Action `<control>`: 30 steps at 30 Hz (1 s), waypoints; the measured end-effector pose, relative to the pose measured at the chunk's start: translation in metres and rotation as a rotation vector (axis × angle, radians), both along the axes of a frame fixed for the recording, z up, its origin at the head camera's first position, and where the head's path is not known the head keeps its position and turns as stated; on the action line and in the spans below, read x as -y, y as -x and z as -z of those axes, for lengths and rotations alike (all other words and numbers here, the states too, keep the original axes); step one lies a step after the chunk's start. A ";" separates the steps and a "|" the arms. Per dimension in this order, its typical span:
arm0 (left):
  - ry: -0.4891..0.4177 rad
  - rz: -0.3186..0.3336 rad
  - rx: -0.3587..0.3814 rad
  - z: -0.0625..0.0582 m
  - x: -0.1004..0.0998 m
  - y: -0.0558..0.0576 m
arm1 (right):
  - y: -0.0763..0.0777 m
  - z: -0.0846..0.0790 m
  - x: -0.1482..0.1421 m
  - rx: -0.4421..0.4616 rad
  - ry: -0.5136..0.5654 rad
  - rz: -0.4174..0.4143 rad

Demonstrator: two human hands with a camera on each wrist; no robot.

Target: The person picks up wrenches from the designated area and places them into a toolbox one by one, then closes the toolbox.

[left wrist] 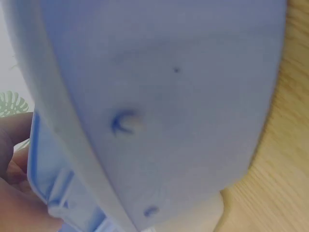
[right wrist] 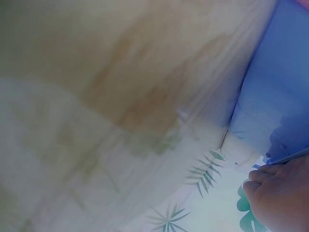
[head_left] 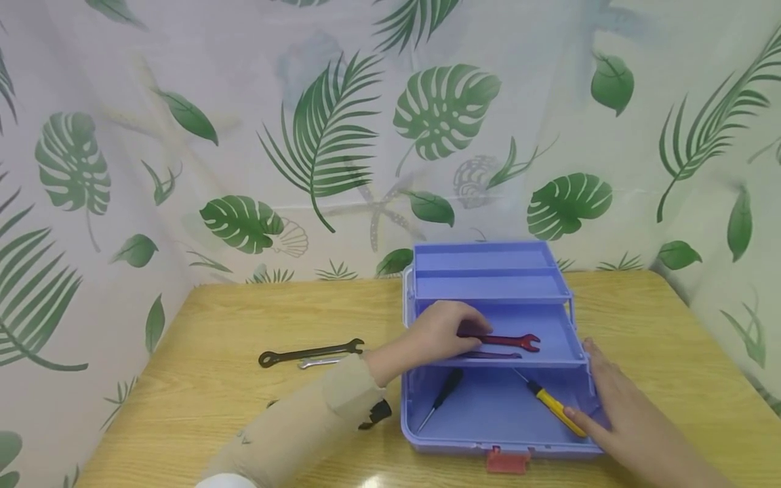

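Table of pale wood grain bears, at left, a black wrench with a silver wrench just in front of it, partly behind the beige sleeve. From that sleeve the left hand reaches over the opened blue toolbox. In the box's bottom, a black screwdriver lies slanted. Above it, the left hand's fingers and thumb pinch a red wrench in the lower tray, its open end pointing right; a slim dark tool lies just in front. Farther right, a yellow-handled screwdriver slants across the bottom. The right hand rests on the box's right side, fingers extended, thumb over the yellow handle; whether it touches cannot be told.
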State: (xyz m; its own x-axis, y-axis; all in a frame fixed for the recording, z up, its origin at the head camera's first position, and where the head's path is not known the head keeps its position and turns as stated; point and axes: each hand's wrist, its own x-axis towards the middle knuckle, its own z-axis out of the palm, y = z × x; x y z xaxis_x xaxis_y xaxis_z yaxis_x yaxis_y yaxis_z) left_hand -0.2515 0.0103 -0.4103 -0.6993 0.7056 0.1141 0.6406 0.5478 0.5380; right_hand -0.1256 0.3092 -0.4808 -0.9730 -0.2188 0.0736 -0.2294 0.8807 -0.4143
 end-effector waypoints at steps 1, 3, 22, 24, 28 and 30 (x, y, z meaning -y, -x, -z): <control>-0.008 -0.009 0.006 0.000 0.002 0.000 | 0.000 0.000 0.000 -0.009 0.004 -0.005; -0.020 -0.022 0.010 0.000 0.007 -0.001 | 0.000 0.000 0.000 -0.015 0.007 -0.007; -0.102 -0.073 0.073 -0.007 0.043 -0.003 | 0.000 0.000 0.000 0.020 -0.024 0.008; -0.117 -0.081 0.083 -0.008 0.047 -0.004 | 0.000 0.000 0.000 0.012 -0.018 0.008; -0.142 -0.098 0.085 -0.010 0.056 -0.006 | 0.000 0.002 0.000 -0.007 -0.007 0.006; -0.153 -0.109 0.090 -0.011 0.062 -0.006 | 0.000 0.002 -0.001 -0.007 -0.001 0.006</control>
State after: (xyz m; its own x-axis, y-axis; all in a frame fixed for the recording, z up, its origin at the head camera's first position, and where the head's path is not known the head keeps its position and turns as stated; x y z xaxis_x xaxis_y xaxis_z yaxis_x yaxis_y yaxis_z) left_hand -0.2451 -0.0522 -0.3992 -0.7831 0.6041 0.1479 0.5275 0.5191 0.6725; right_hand -0.1260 0.3098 -0.4830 -0.9738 -0.2126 0.0804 -0.2267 0.8824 -0.4122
